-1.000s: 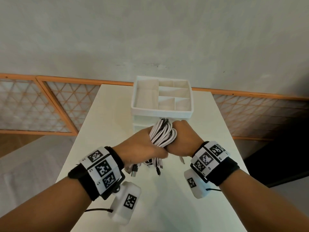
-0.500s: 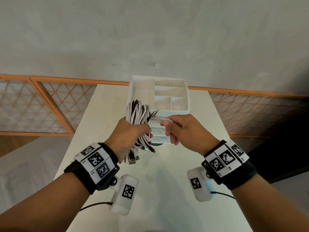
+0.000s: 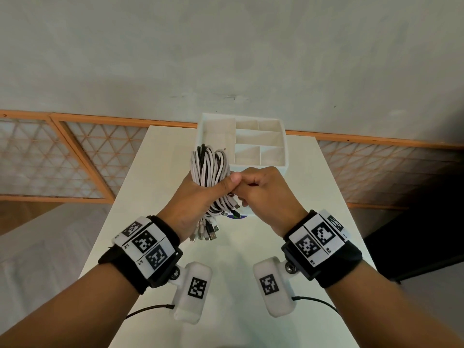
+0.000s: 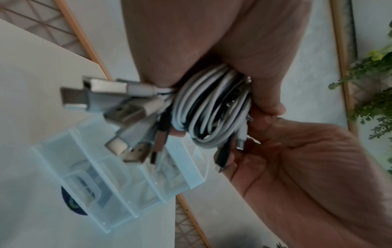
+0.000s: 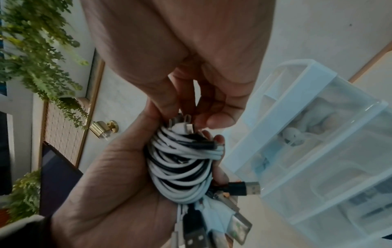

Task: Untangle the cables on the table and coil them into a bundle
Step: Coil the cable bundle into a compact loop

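A thick bundle of white and black cables (image 3: 209, 169) (image 4: 208, 107) (image 5: 182, 161) stands upright above the white table (image 3: 155, 172). My left hand (image 3: 200, 197) (image 5: 118, 176) grips it round the middle, thumb laid across the front. Several USB plugs (image 3: 206, 233) (image 4: 118, 109) (image 5: 233, 223) hang below that fist. My right hand (image 3: 261, 187) (image 4: 275, 151) (image 5: 191, 107) is against the bundle's right side and pinches small cable ends (image 5: 183, 125) at the wrap with curled fingertips.
A white plastic organizer with divided top compartments and clear drawers (image 3: 258, 146) (image 4: 118, 189) (image 5: 314, 151) stands right behind my hands on the table. A dark round sticker (image 3: 236, 216) lies at its foot. An orange-framed lattice rail (image 3: 75, 156) runs behind the table.
The cable bundle has gone from between both fists to my left hand alone. My right hand, which drew a loose end out to the right, has come back to the bundle.
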### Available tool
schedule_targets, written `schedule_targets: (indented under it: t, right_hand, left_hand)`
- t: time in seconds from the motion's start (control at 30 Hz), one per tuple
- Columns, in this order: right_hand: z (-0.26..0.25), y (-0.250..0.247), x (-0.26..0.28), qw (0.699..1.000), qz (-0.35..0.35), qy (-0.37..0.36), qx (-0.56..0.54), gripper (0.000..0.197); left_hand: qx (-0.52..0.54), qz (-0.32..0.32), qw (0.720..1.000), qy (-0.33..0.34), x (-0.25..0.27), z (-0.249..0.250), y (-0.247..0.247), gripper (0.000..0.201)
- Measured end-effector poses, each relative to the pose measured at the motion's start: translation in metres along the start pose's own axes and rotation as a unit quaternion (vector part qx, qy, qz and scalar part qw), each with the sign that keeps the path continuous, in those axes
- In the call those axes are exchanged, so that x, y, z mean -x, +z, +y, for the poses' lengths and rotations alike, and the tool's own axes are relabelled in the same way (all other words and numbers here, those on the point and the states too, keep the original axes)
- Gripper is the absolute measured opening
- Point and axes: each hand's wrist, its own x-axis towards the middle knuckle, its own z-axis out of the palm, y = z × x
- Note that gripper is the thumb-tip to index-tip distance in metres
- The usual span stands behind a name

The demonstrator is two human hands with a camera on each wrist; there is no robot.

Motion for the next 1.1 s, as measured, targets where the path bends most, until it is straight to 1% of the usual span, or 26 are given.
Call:
schedule_targets:
  t: [0.07, 0.17, 0.2, 0.3, 0.43, 0.47, 0.5, 0.53, 0.57, 0.6, 0.63, 0.7, 0.77, 0.83, 0.87, 0.9, 0.97, 1.0, 1.03, 1.1]
  right_hand:
    - [-0.001, -0.003, 0.0, 0.999, -0.011, 0.017, -0.037, 0.029]
    - [0.001, -0.007, 0.0, 0.991, -0.036, 0.031, -0.127, 0.02]
    - [0.0, -0.008, 0.0, 0.99, -0.035, 0.025, -0.133, 0.019]
    - [-0.004, -0.005, 0.001, 0.995, -0.001, -0.014, -0.102, 0.018]
    - [-0.006, -0.002, 0.002, 0.995, 0.027, -0.032, -0.093, 0.036]
    - [-0.005, 0.0, 0.002, 0.995, 0.037, -0.044, -0.076, 0.035]
    - [-0.003, 0.002, 0.002, 0.995, 0.054, -0.072, -0.032, 0.03]
    - [0.0, 0.005, 0.002, 0.991, 0.067, -0.114, 0.037, 0.023]
    - [0.002, 0.007, 0.003, 0.978, 0.076, -0.156, 0.113, 0.02]
    - [0.005, 0.008, 0.003, 0.964, 0.072, -0.185, 0.175, 0.021]
    - [0.007, 0.009, 0.003, 0.957, 0.05, -0.2, 0.206, 0.021]
    - [0.011, 0.007, 0.002, 0.959, -0.01, -0.209, 0.191, 0.019]
    - [0.013, 0.003, 0.0, 0.97, -0.034, -0.192, 0.146, 0.019]
    - [0.011, 0.0, -0.004, 0.987, -0.017, -0.143, 0.064, 0.017]
    - [0.01, -0.002, -0.006, 0.993, 0.0, -0.114, 0.02, 0.017]
    - [0.009, -0.005, -0.008, 0.996, 0.017, -0.091, -0.012, 0.016]
    - [0.006, -0.01, -0.01, 0.996, 0.047, -0.063, -0.05, 0.01]
    - [0.005, -0.012, -0.011, 0.995, 0.059, -0.053, -0.067, 0.007]
    - [0.005, -0.013, -0.012, 0.993, 0.072, -0.04, -0.085, 0.011]
    - [0.002, -0.015, -0.015, 0.991, 0.082, -0.008, -0.109, 0.029]
  left_hand:
    - [0.0, -0.01, 1.0, -0.004, -0.001, -0.001, -0.003, 0.04]
    - [0.03, -0.041, 0.999, -0.014, 0.0, -0.001, -0.005, 0.033]
    - [0.034, -0.043, 0.998, -0.015, -0.001, 0.0, -0.006, 0.032]
    - [0.041, -0.044, 0.998, -0.015, -0.002, 0.0, -0.004, 0.029]
    - [0.056, -0.036, 0.997, -0.024, -0.003, 0.003, -0.003, 0.025]
    - [0.055, -0.04, 0.997, -0.027, -0.003, 0.003, -0.003, 0.023]
    - [0.053, -0.041, 0.997, -0.029, -0.003, 0.004, -0.003, 0.022]
    - [0.052, -0.037, 0.997, -0.031, -0.003, 0.005, -0.003, 0.024]
    - [0.051, -0.029, 0.998, -0.034, -0.003, 0.004, -0.004, 0.026]
    - [0.049, -0.019, 0.998, -0.036, -0.003, 0.003, -0.004, 0.027]
    - [0.049, -0.007, 0.998, -0.036, -0.004, 0.001, -0.005, 0.026]
    - [0.055, 0.024, 0.998, -0.034, -0.004, -0.002, -0.007, 0.023]
    - [0.062, 0.052, 0.996, -0.035, -0.004, -0.003, -0.007, 0.018]
    - [0.057, 0.065, 0.996, -0.031, -0.004, -0.005, -0.006, 0.01]
    - [0.052, 0.069, 0.996, -0.032, -0.003, -0.007, -0.006, 0.011]
    - [0.047, 0.073, 0.996, -0.035, -0.002, -0.009, -0.005, 0.016]
    - [0.048, 0.073, 0.995, -0.045, -0.001, -0.013, -0.004, 0.029]
    - [0.054, 0.072, 0.995, -0.049, 0.0, -0.015, -0.003, 0.031]
    - [0.061, 0.071, 0.994, -0.052, 0.001, -0.016, -0.003, 0.029]
    - [0.074, 0.062, 0.994, -0.057, 0.002, -0.016, -0.003, 0.022]
